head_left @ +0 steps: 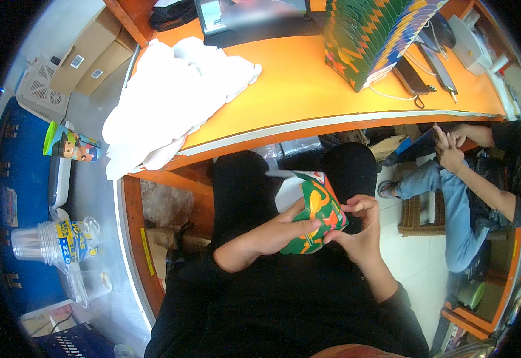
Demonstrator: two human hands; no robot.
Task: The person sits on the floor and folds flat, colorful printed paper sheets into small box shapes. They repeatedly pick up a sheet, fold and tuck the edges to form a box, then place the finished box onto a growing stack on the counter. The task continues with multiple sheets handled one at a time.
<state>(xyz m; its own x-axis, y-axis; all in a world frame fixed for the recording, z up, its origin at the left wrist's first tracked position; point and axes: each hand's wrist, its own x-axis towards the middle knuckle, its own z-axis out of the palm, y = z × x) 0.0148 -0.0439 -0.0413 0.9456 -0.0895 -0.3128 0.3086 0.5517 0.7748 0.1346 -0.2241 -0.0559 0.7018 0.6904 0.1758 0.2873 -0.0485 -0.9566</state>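
Observation:
A small paper food box (327,206), printed green with orange and red shapes and white inside, is held above my lap. My left hand (272,237) is closed round its left side, the thumb lying across the printed front. On the other side, my right hand (363,234) pinches the box's right edge between thumb and fingers. One white flap stands out at the top left of the box. A tall stack of nested printed boxes (362,45) in similar green and blue rests on the orange table (290,77) ahead.
White paper sheets (171,95) are heaped at the table's left, near a screen (251,15). Phones and cables lie right of the stack. Plastic cups (36,243) and a cartoon-printed cup (72,143) stand on the left counter. A co-worker's hands (451,149) show at right.

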